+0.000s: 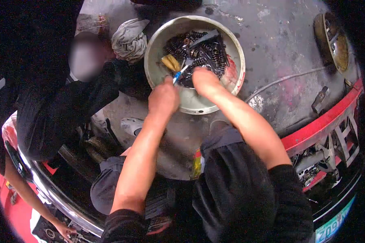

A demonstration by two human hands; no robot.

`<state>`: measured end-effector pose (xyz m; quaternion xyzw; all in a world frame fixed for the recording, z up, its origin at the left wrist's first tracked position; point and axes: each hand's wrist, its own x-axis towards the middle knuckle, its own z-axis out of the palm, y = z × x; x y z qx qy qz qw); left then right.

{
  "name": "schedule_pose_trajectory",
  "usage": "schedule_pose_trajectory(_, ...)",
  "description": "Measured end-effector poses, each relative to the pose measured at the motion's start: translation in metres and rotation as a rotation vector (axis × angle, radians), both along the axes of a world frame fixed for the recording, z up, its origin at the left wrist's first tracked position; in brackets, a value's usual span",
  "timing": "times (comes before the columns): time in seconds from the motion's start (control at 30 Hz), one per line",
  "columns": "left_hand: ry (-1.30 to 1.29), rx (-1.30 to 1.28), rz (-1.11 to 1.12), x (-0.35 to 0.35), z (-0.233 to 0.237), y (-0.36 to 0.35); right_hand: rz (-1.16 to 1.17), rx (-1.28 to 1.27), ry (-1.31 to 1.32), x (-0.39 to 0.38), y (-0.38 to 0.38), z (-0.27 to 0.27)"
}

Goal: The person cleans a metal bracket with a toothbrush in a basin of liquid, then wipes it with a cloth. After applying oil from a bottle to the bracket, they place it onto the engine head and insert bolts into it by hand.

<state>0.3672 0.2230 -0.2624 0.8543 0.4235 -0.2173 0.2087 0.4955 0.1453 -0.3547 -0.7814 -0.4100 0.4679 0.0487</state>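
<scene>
A round pale basin (154, 38) on the floor in front of me holds a pile of dark, wet coil springs (220, 56) and other metal parts. My left hand (165, 97) is over the basin's near left rim, closed around a slim blue-and-white handled tool (177, 76) that looks like a toothbrush and slants toward the parts. Just beyond it a yellowish brush-like piece (171, 63) rests at the pile's left side. My right hand (207, 81) reaches into the basin at the near edge of the springs, fingers curled down; what they grip is hidden.
A grey cloth bundle (129, 40) lies left of the basin, close to another person crouching in dark clothes (36, 81). A red bumper-like car part (324, 119) curves along the right, with a hose (288, 77) and a wheel (332, 42) beyond. A person's hand (65, 231) shows lower left.
</scene>
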Motion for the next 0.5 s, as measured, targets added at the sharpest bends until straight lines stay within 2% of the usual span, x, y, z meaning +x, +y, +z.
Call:
schedule_pose_trajectory(0.1,0.018,-0.005,0.092,0.000,0.018,0.000,0.240,0.146,-0.323,-0.024,0.005,-0.060)
schedule_pose_trajectory(0.2,-0.023,-0.067,0.191,-0.008,0.023,-0.006,0.614,0.684,-0.414,0.015,-0.026,-0.049)
schedule_pose_trajectory(0.23,-0.024,-0.098,0.190,-0.011,0.021,-0.009,0.715,0.682,-0.465,0.019,-0.031,-0.044)
schedule_pose_trajectory(0.33,-0.164,-0.156,0.208,-0.020,0.011,-0.019,0.874,0.128,-0.183,0.017,-0.020,-0.036)
schedule_pose_trajectory(0.37,-0.200,-0.145,0.218,-0.021,0.013,-0.023,0.930,0.175,-0.148,0.029,-0.012,-0.029)
schedule_pose_trajectory(0.4,-0.241,-0.129,0.232,-0.020,0.014,-0.026,0.672,0.417,-0.174,0.033,-0.012,-0.032)
schedule_pose_trajectory(0.47,-0.271,-0.107,0.262,-0.018,0.016,-0.030,0.691,0.474,-0.409,0.010,-0.016,-0.042)
schedule_pose_trajectory(0.5,-0.246,-0.117,0.264,-0.018,0.021,-0.033,0.581,0.370,-0.279,-0.001,-0.025,-0.050)
